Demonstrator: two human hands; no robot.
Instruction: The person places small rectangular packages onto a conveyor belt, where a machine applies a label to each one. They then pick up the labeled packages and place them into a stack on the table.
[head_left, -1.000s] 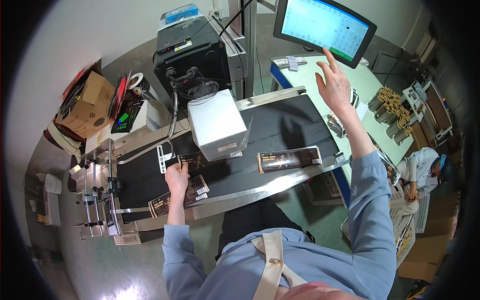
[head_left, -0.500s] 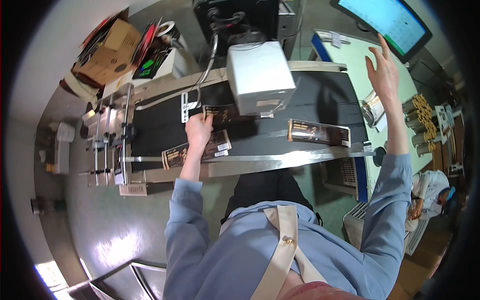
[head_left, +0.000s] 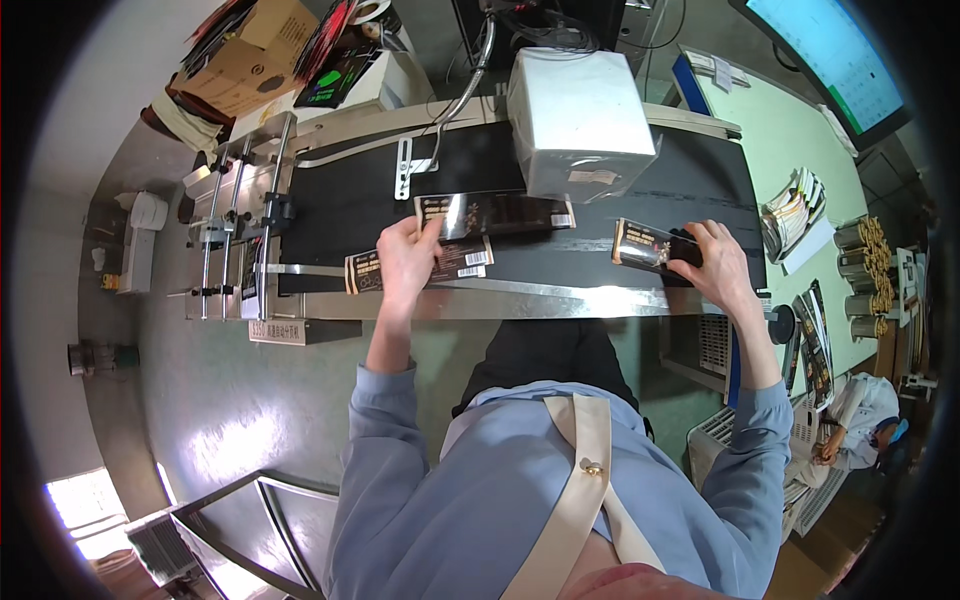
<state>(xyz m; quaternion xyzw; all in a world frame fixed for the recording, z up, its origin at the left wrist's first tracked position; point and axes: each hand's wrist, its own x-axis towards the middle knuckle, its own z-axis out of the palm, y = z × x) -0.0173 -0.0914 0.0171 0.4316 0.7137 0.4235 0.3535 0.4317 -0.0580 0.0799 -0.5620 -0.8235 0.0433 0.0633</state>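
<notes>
My left hand (head_left: 405, 258) rests on the black conveyor belt (head_left: 340, 205), fingers pinching the left end of a long dark printed pouch (head_left: 497, 214). Under my palm lies a second dark pouch (head_left: 466, 260) with a white label. My right hand (head_left: 716, 264) grips another dark pouch (head_left: 645, 244) at the belt's right end. A white box-shaped printer head (head_left: 577, 120) hangs over the belt just behind the pouches.
A metal guide-rail assembly (head_left: 235, 240) stands at the belt's left end. Cardboard boxes (head_left: 245, 60) sit behind it. A pale green table (head_left: 790, 130) with a monitor (head_left: 825, 50) and stacked pouches (head_left: 795, 205) lies right. Another person (head_left: 860, 415) sits at lower right.
My right hand has come down from the monitor to the belt's right end and taken hold of a pouch. My left hand stays on the pouches near the belt's middle.
</notes>
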